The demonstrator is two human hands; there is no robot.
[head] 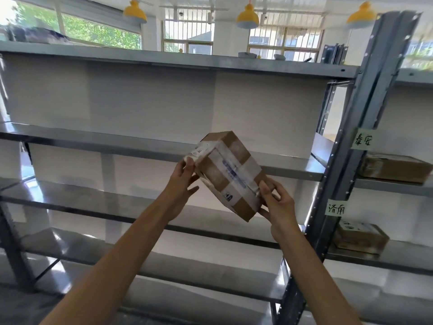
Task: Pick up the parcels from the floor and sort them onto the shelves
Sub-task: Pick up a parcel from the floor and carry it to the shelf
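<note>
A brown cardboard parcel (230, 174), wrapped with clear tape and a white label, is held tilted in the air in front of the grey metal shelves (150, 148). My left hand (185, 184) grips its upper left end. My right hand (276, 202) holds its lower right corner, thumb on top and fingers beneath. The shelf boards directly behind the parcel carry nothing.
A grey upright post (351, 146) separates this bay from the right one and bears two green handwritten tags (363, 139) (335, 207). In the right bay one parcel (396, 167) lies on the upper board and another parcel (360, 236) on the board below.
</note>
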